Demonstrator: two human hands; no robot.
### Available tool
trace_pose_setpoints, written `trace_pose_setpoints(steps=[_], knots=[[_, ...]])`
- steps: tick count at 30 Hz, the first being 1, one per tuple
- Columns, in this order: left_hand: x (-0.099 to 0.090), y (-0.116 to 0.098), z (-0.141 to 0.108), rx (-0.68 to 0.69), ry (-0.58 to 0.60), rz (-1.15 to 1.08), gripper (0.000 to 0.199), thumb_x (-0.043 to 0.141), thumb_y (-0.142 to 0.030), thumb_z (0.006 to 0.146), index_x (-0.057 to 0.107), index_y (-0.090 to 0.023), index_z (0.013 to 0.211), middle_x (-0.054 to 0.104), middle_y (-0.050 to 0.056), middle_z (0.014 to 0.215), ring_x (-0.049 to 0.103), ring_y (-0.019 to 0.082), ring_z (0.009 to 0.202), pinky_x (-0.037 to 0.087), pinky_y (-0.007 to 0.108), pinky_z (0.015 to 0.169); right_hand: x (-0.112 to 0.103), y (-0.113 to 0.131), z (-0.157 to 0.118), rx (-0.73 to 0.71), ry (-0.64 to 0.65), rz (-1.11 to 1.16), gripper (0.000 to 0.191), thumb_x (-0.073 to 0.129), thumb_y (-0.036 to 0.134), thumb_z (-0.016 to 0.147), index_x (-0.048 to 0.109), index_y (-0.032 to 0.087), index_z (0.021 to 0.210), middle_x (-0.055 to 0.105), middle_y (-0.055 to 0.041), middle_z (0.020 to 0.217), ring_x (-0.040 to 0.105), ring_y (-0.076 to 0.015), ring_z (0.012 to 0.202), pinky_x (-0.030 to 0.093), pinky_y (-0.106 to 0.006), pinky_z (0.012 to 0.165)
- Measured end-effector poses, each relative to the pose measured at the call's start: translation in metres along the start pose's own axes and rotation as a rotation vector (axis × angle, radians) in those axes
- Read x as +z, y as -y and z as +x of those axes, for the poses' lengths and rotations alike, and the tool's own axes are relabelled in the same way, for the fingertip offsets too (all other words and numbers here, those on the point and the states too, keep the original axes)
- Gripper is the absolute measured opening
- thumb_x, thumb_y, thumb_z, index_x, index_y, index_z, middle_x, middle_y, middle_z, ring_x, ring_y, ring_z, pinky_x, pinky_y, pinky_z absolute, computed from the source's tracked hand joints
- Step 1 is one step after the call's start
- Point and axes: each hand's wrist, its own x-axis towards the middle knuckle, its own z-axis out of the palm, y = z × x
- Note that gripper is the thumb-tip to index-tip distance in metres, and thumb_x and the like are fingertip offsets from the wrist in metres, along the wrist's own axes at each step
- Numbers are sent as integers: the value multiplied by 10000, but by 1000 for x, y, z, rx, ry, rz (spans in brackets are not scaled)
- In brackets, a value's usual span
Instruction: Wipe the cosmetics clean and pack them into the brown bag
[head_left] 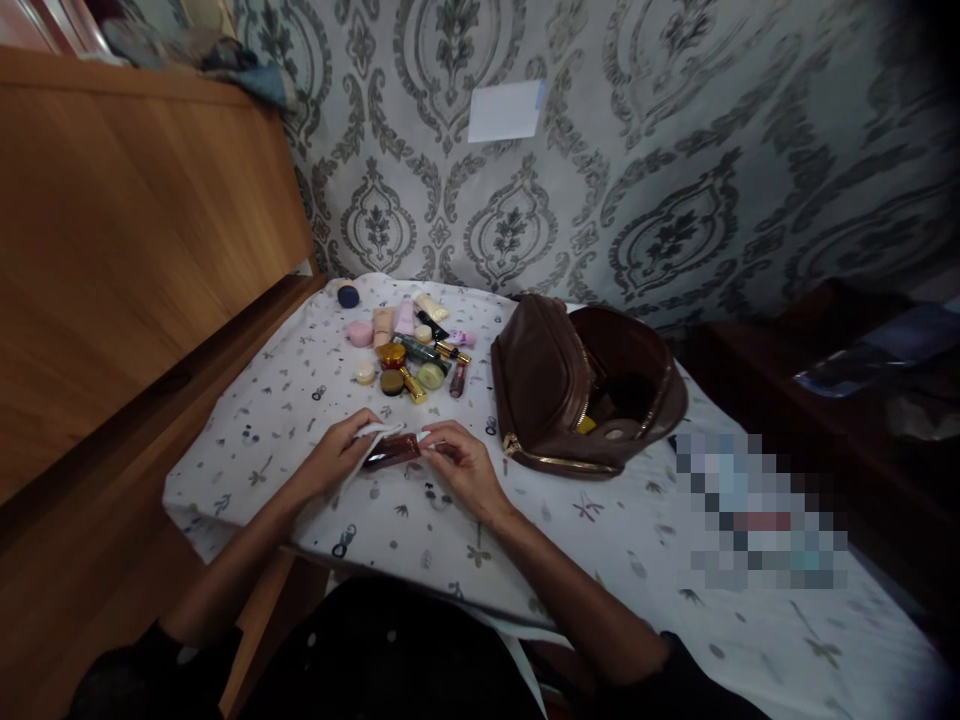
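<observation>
A shiny reddish-brown bottle (391,452) lies sideways between my hands, just above the patterned white cover. My left hand (337,455) is closed on a white cloth (381,430), which lies against the bottle's left end and upper side. At the bottle's other end, the fingers of my right hand (463,468) pinch its pale cap or neck. Beyond my hands are several cosmetics: a pink jar (360,333), a beige tube (383,325), a green jar (430,376), a gold-coloured tube (413,386) and a lip gloss tube (458,379).
To the right stands a brown bag (540,375), unzipped, with a yellow item inside. A round dark-blue item (348,296) sits near the back left. Wooden furniture (150,190) borders the left side, and a patterned wall (510,220) rises behind. A pixelated patch covers something at right.
</observation>
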Motion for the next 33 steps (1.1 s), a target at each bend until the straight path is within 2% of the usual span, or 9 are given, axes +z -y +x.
trace_pose_setpoints(steps=[3, 7, 11, 15, 20, 23, 26, 29, 33], knots=[[8, -10, -5, 34, -8, 89, 175, 403, -280, 939, 550, -190, 969, 604, -12, 816, 568, 163, 765, 451, 271, 730, 0, -2, -1, 34, 10, 23, 170, 677, 355, 811, 669, 212, 903, 651, -51, 964, 639, -181, 881, 539, -318, 792], [17, -16, -10, 182, 37, 165, 268, 415, -299, 978, 514, -210, 1211, 633, 68, 1097, 600, 209, 1003, 478, 348, 890, 0, -6, -1, 78, 34, 52, 282, 688, 354, 806, 640, 208, 1043, 666, -53, 996, 646, -180, 884, 543, -325, 812], [20, -2, -14, 304, 99, 266, 463, 479, -327, 973, 361, -261, 1416, 580, 103, 1275, 563, 239, 1162, 477, 414, 981, -2, -6, -1, 43, 50, 22, 275, 677, 344, 818, 671, 213, 1061, 651, -67, 1072, 650, -182, 923, 542, -324, 829], [18, 20, -16, 308, 84, 312, 534, 529, -341, 949, 332, -286, 1442, 544, 109, 1369, 532, 265, 1242, 458, 451, 1019, -3, -4, -1, 27, 70, -4, 257, 665, 326, 832, 682, 214, 1063, 656, -70, 1067, 653, -184, 920, 540, -332, 830], [13, 25, -13, 244, 84, 315, 435, 556, -413, 928, 444, -246, 1314, 615, 82, 1217, 597, 239, 1093, 490, 397, 931, -2, -2, -2, -12, 86, -30, 245, 649, 309, 850, 689, 221, 1075, 664, -66, 1034, 641, -187, 939, 526, -338, 845], [12, 21, -9, 180, 75, 354, 338, 548, -472, 915, 521, -216, 1135, 633, 49, 1010, 607, 218, 920, 492, 343, 813, -3, -2, -1, -9, 110, -7, 261, 650, 314, 847, 686, 217, 1086, 656, -69, 1037, 637, -192, 959, 519, -344, 861], [12, 17, -7, 120, 49, 361, 312, 520, -512, 908, 533, -206, 970, 601, 18, 867, 583, 202, 802, 459, 312, 730, -4, -1, 0, 11, 130, 19, 300, 670, 328, 827, 678, 215, 1104, 660, -64, 1032, 639, -193, 953, 512, -343, 864], [13, 13, -9, 58, 33, 306, 308, 476, -508, 911, 529, -205, 893, 588, 1, 793, 573, 195, 743, 436, 300, 693, -5, 5, -1, 34, 117, -9, 289, 679, 335, 813, 683, 207, 1073, 672, -55, 997, 635, -183, 890, 506, -323, 812], [14, 1, -15, -7, -6, 119, 346, 359, -480, 952, 557, -205, 882, 611, -6, 757, 578, 182, 712, 447, 281, 677, -8, 26, -6, 23, 81, -98, 240, 674, 343, 813, 683, 199, 1005, 675, -38, 922, 608, -163, 812, 482, -278, 721]])
